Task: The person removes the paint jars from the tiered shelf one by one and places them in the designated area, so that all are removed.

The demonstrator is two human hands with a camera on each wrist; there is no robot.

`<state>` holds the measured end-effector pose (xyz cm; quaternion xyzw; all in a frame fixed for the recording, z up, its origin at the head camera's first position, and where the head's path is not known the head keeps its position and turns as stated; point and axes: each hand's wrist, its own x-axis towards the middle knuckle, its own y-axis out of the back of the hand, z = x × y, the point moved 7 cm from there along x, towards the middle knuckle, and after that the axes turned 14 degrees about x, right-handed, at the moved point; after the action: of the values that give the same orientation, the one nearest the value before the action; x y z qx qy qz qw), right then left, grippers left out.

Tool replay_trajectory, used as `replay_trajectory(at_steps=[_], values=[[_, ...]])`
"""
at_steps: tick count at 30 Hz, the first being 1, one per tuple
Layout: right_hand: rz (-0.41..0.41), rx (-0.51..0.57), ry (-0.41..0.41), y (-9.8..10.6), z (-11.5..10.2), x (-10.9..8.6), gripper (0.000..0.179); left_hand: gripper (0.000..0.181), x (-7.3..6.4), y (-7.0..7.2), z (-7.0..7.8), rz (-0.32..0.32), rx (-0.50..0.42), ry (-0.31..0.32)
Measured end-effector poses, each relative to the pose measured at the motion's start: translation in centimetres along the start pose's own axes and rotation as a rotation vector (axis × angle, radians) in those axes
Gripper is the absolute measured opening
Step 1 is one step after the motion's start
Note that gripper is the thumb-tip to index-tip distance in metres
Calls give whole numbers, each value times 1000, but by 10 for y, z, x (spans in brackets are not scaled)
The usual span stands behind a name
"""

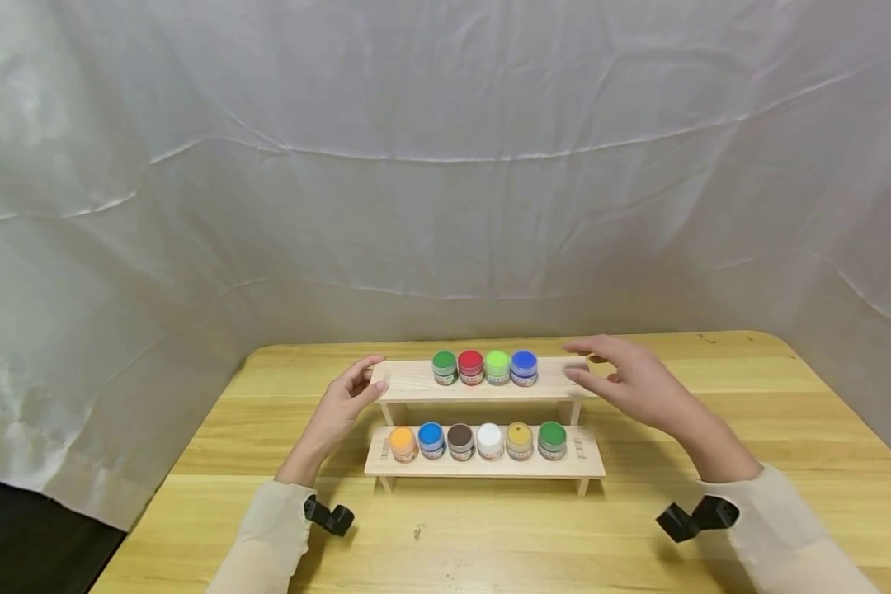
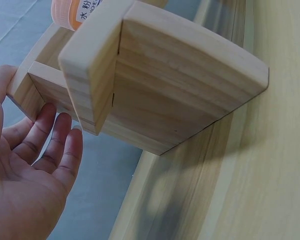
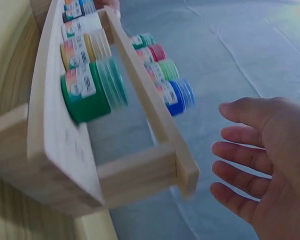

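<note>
Through the head camera I see a two-tier wooden rack [image 1: 412,379] standing on the table [image 1: 453,544], with pale cloth [image 1: 445,223] hanging behind. Its upper tier carries four jars [image 1: 471,369] in a row, green, red, light green and blue (reading left to right); the lower tier carries six jars [image 1: 460,443], orange, blue, brown, white, ochre and green. The left hand [image 1: 343,398] is at the upper tier's left end, thumb on the board, and the right hand [image 1: 642,384] is by the opposite end.

On the left wrist feed, I find that hand's grip closed about the end of the upper tier; the lower tier sits nearer the lens.

On the right wrist feed, I see a gap between the fingertips and the rack: that grip is spread, thumb apart from fingers, holding nothing.
</note>
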<state>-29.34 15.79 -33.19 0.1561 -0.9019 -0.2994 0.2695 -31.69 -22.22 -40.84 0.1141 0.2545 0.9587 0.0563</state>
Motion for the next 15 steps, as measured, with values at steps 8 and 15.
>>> replay_trajectory(at_steps=[8, 15], values=[[-37, 24, -7, -19, -12, 16, 43, 49, 0, 0, -1, 0, -8, -6], [-63, 50, -35, -35, -15, 28, 43, 50, 1, 0, -2, -3, -9, -7]])
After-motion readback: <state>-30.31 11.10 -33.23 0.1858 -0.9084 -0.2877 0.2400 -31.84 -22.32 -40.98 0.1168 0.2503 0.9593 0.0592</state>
